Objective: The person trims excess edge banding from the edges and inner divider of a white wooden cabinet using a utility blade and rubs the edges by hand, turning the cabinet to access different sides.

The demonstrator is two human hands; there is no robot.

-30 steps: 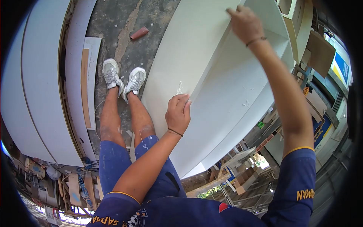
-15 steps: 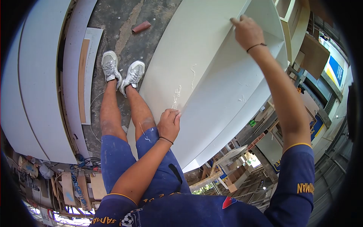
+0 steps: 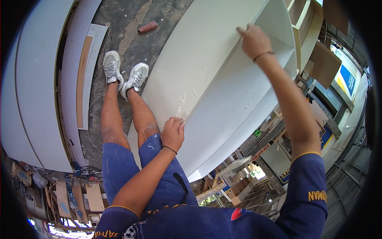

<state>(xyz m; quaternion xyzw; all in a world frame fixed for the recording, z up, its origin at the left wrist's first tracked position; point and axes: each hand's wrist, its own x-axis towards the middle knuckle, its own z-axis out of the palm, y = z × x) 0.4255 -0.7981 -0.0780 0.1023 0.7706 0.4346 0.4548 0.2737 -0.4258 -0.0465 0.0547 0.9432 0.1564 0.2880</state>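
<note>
A large white cabinet-like piece (image 3: 191, 55) with an open, shelved side lies in front of me. My left hand (image 3: 172, 134) is closed at the near part of its long edge, fingertips pressed together by the corner. What those fingers hold, if anything, is too small to name. Farther along the same edge, my right hand (image 3: 256, 42) is curled with its fingertips at the rim. Anything in its grip is hidden. Thin white shavings (image 3: 181, 102) lie on the flat panel near my left hand, and more curled bits (image 3: 248, 106) rest on the inner white surface.
Long white panels (image 3: 38, 87) stand at my left beside a wood-edged strip (image 3: 84, 79). On the concrete floor lies a reddish rolled piece (image 3: 148, 27) beyond my shoes (image 3: 137, 75). Wooden frames (image 3: 304, 24) stand past the cabinet's far end.
My right hand has shifted slightly towards me and left along the edge. Some shavings on the panel have moved or come away. My left hand stays at the near edge.
</note>
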